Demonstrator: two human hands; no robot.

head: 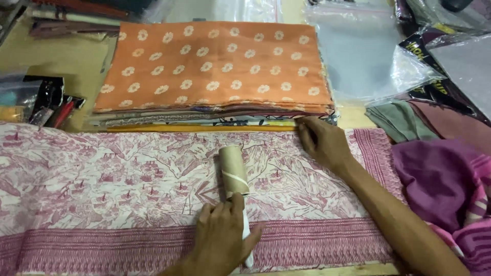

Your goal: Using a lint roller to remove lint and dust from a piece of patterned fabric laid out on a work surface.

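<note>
A white cloth with a maroon printed pattern [102, 179] lies spread across the table in front of me. My left hand [222, 237] grips the white handle of a lint roller [234, 171], whose tan roll rests on the cloth. My right hand [322, 142] presses flat on the cloth's far edge, fingers touching the base of a stack of folded fabrics.
The stack of folded fabrics [215, 66] topped by an orange cloth with white flowers sits behind. Purple and pink cloths [445, 184] and folded grey-green and mauve pieces [404, 120] lie at right. Clear plastic bags [368, 56] are at back right; pens and small items [51, 105] at left.
</note>
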